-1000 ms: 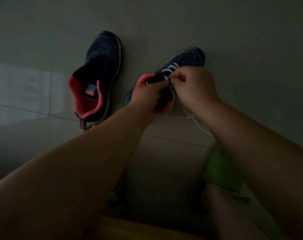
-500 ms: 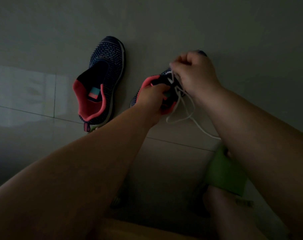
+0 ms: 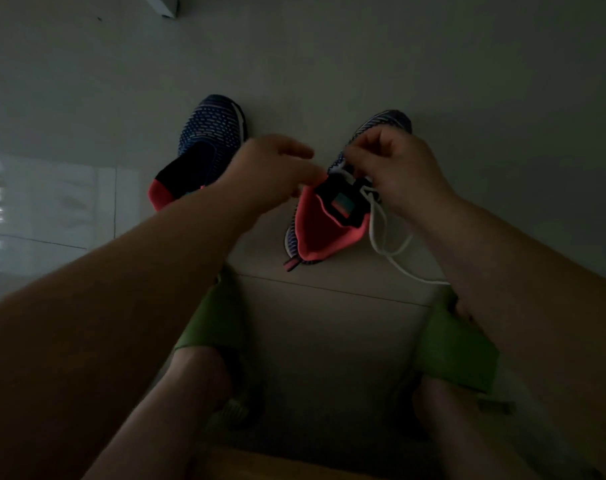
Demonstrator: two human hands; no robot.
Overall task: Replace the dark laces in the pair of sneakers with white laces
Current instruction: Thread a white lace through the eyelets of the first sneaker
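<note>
Two dark blue knit sneakers with coral-pink lining lie on the grey tile floor. The left sneaker [image 3: 208, 140] has no lace that I can see. The right sneaker [image 3: 324, 223] carries a white lace [image 3: 381, 233] whose loose ends trail off to the right over the floor. My right hand [image 3: 395, 168] pinches that lace at the upper eyelets, over the tongue. My left hand [image 3: 270, 171] hovers blurred just left of the right sneaker's collar, fingers spread, holding nothing.
My two feet in green slides [image 3: 211, 320] [image 3: 457, 351] rest on the floor in front of the sneakers. A pale object's corner [image 3: 166, 5] shows at the top edge. A bright reflection lies on the tiles at the left.
My left hand has let go of the right sneaker's collar and lifted away to the left. The view tilted down, bringing my feet into sight. My right hand stays on the lace.
</note>
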